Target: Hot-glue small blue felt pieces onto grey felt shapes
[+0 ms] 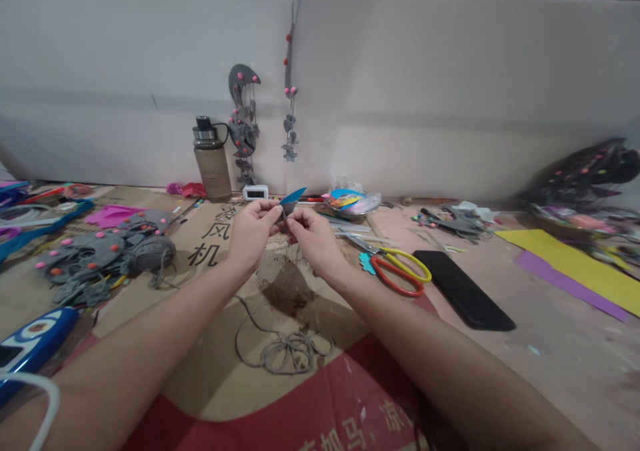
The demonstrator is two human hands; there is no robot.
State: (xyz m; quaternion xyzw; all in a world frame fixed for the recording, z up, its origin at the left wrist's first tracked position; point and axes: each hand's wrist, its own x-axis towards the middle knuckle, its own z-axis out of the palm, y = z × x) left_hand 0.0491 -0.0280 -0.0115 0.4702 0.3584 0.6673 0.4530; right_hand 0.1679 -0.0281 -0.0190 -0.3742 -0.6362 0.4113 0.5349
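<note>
My left hand (255, 227) is closed in a pinch on a small grey piece, apparently felt, with a pointed blue piece (293, 196) standing out above the fingertips. Close against it, my right hand (315, 234) is pinched too; whatever lies between its fingertips is too small to make out. A loose coil of grey yarn (289, 354) lies on the cardboard (200, 371) below both hands. Scissors (395, 267) with one red and one yellow handle loop rest right of my right hand.
To the right lie a black phone (463, 287) and a yellow sheet (575, 264). A bottle (213, 164) stands at the back, near hanging grey moon ornaments (243, 114). Left are grey felt pieces with pompoms (95, 254), a yarn ball (155, 254) and a blue device (37, 344).
</note>
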